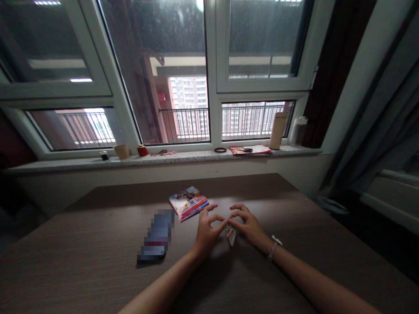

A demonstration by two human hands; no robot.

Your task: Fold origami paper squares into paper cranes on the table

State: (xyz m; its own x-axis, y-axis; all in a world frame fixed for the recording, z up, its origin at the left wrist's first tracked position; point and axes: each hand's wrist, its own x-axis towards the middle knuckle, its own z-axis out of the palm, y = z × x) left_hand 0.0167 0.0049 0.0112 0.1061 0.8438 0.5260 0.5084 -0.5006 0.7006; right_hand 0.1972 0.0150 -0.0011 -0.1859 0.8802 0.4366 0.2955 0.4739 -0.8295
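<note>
A small folded piece of printed paper (231, 237), whitish with red marks, hangs point-down between my hands above the brown table (108, 218). My left hand (209, 229) pinches its upper end from the left, thumb and index finger together. From the right, my right hand (245, 222) pinches the same end, its fingertips meeting those of the left. The fingertips hide the paper's top. A bracelet (272, 250) circles my right wrist. Just beyond my left hand lies a stack of colourful printed booklets (189, 203).
A pixelated dark-blue flat object (157, 237) lies left of my hands. Along the windowsill (196, 156) stand a paper cup (122, 151), a red spool-like item (142, 150), a tan flask (277, 131) and a clear bottle (298, 131). Scissors (247, 149) rest on papers (262, 151) there.
</note>
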